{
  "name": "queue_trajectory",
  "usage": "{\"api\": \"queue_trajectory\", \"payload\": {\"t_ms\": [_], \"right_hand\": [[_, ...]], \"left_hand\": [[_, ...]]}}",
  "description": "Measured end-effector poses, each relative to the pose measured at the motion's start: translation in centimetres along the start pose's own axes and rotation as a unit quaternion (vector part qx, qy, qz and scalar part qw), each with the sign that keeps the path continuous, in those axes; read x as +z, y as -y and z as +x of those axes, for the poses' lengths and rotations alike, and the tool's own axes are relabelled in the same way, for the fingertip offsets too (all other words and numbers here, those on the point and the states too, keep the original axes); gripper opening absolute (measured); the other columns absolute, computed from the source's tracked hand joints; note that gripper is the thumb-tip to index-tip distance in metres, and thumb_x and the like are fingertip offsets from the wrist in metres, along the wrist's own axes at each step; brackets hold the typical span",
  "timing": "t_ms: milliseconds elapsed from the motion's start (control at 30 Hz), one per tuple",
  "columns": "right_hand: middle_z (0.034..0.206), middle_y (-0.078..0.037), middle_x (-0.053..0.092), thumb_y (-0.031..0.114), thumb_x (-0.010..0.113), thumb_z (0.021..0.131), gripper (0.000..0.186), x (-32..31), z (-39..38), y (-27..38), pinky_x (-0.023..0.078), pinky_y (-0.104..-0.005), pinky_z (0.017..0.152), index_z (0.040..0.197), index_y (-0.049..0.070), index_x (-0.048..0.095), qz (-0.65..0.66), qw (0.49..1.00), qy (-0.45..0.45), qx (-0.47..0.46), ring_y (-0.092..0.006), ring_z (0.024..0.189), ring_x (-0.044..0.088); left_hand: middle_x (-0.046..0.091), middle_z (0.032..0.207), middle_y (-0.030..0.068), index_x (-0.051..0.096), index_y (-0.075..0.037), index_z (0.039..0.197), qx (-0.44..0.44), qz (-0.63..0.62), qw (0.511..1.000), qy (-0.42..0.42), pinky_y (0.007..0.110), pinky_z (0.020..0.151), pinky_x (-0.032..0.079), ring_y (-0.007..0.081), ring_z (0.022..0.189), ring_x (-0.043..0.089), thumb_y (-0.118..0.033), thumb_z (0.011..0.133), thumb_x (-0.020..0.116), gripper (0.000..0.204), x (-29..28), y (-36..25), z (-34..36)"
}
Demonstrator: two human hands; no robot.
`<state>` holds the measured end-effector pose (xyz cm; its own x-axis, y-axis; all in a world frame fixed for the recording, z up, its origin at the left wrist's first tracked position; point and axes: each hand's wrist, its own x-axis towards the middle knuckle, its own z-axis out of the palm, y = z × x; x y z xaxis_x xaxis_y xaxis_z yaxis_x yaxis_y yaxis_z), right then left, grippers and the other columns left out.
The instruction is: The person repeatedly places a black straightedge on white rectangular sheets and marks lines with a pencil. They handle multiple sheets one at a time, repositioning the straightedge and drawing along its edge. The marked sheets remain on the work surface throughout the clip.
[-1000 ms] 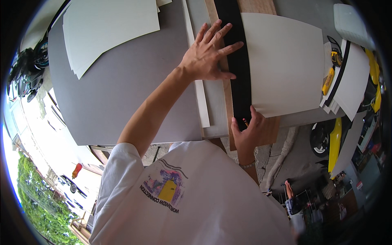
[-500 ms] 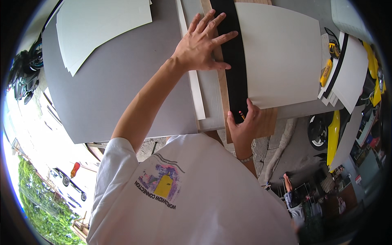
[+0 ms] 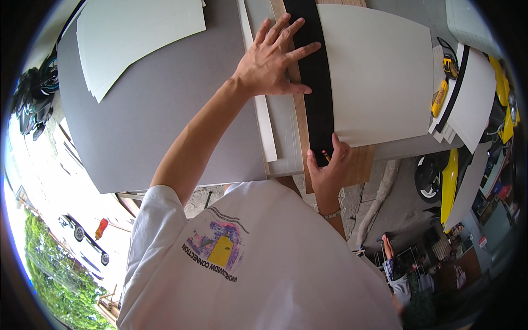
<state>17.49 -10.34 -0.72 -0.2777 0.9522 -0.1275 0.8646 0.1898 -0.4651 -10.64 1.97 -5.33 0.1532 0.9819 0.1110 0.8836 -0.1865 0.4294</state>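
Observation:
A long flat black strip (image 3: 317, 104) lies along the left edge of a white sheet (image 3: 382, 77), both over a wooden board (image 3: 360, 175). With fingers spread, my left hand (image 3: 272, 58) rests flat across the strip's left edge, thumb and fingertips on the black. At the strip's near end is my right hand (image 3: 331, 165), its thumb on the strip and its index finger near the sheet's lower corner. A yellowish pencil (image 3: 326, 156) sticks out between that thumb and the fingers; most of it is hidden by the hand.
A large grey board (image 3: 170, 121) spans the left, bearing curved white sheets (image 3: 135, 33). A narrow white strip (image 3: 267, 129) lies beside it. To the right are a tape measure (image 3: 450, 66), a yellow cutter (image 3: 439, 99) and more white sheets (image 3: 476, 91). A yellow-and-black motorcycle (image 3: 448, 181) stands beyond.
My hands, the black strip and the sheet stay practically still. In the background at lower left, a vehicle has shifted slightly.

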Motion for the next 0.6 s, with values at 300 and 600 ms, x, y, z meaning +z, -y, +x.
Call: {"api": "queue_trajectory", "payload": {"t_ms": [300, 600], "right_hand": [[0.127, -0.023, 0.049, 0.021, 0.086, 0.083, 0.078, 0.18, -0.06, 0.06, 0.065, -0.0400, 0.079, 0.150, 0.004, 0.049, 0.042, 0.999, -0.013, 0.001, -0.0363, 0.113, 0.062], [0.128, -0.022, 0.049, 0.026, 0.085, 0.085, 0.076, 0.27, -0.24, -0.30, 0.063, -0.0425, 0.083, 0.149, 0.006, 0.051, 0.011, 1.000, -0.009, 0.004, -0.0369, 0.113, 0.062]], "left_hand": [[0.027, 0.172, 0.0107, 0.053, -0.043, 0.152, 0.000, -0.004, 1.000, 0.004, 0.060, 0.132, 0.014, 0.0382, 0.160, 0.020, -0.083, 0.065, 0.080, 0.099, -0.31, -0.16, 0.10], [0.027, 0.172, 0.0112, 0.052, -0.042, 0.152, 0.000, 0.007, 1.000, 0.006, 0.061, 0.131, 0.014, 0.0386, 0.160, 0.019, -0.086, 0.065, 0.077, 0.100, -0.14, -0.07, 0.04]]}}
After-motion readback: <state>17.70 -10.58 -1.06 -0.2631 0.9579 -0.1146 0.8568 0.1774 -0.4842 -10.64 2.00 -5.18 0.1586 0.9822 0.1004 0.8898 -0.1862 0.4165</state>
